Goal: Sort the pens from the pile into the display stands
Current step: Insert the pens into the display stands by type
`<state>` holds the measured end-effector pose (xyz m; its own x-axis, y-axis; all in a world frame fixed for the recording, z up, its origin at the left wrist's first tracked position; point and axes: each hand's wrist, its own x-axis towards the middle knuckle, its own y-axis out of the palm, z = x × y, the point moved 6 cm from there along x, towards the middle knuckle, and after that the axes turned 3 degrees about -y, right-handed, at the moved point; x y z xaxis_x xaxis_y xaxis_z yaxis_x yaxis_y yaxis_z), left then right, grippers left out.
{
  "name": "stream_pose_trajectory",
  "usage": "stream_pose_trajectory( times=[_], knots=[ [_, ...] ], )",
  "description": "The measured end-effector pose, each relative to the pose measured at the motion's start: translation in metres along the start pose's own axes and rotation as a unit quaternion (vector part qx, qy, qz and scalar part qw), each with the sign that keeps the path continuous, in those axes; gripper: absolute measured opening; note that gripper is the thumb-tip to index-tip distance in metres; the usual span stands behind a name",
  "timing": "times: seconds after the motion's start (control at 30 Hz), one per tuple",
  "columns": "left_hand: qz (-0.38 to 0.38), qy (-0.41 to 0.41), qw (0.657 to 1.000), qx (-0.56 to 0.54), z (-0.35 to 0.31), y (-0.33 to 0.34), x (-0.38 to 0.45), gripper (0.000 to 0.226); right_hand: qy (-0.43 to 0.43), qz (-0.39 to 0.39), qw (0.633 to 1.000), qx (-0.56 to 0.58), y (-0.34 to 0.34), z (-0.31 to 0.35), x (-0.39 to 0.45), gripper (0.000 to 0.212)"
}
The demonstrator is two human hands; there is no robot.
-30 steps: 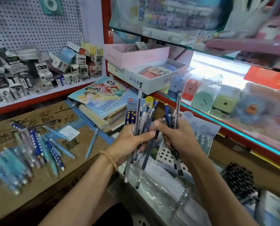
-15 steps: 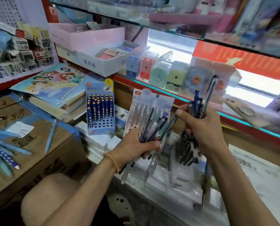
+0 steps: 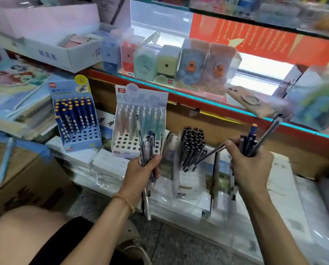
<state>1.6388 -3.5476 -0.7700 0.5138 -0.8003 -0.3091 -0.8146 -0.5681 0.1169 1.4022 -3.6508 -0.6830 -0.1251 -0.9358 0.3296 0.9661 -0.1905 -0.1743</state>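
Since a second ago, your view has swung right from the cardboard box with loose pens to three display stands, and your hands have separated, each keeping its own bunch of pens.

Your left hand [image 3: 140, 173] has its fingers curled round a small bundle of pens [image 3: 146, 150] held upright, with the thumb pressed across the front. Their lower ends hang below your fist. Directly beyond this hand stands the white display stand [image 3: 138, 121], with pale pens in its back rows and open holes in front. Further to the left of that hand is the blue display stand [image 3: 75, 117], holding dark blue pens with orange caps.

Your right hand [image 3: 249, 163] grips a second bundle of dark pens [image 3: 249, 142], some rising above the fist, one with an orange tip. Its thumb and forefinger also pinch a single dark pen [image 3: 207, 157] that slants down and to the left; its tip reaches the cluster in the black pen stand [image 3: 192, 148], which sits between your two hands. Whether the tip is inside a hole cannot be told.

All three stands rest on plastic-wrapped packs [image 3: 179, 203] on the low surface beneath your hands. A glass shelf [image 3: 198, 96] with pastel boxes runs beyond them.
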Motion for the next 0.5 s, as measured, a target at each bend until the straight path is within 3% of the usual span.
stream_pose_trajectory(
  times=[0.4, 0.5],
  knots=[
    [-0.014, -0.020, 0.999, -0.024, 0.007, 0.003, 0.003, 0.012, -0.037, 0.059, 0.995, -0.076, 0.041, -0.030, -0.011, 0.004],
    [-0.013, -0.016, 1.000, -0.012, 0.007, 0.002, 0.002, 0.010, -0.010, 0.135, 0.988, -0.068, 0.052, -0.031, -0.010, 0.007]
  ],
)
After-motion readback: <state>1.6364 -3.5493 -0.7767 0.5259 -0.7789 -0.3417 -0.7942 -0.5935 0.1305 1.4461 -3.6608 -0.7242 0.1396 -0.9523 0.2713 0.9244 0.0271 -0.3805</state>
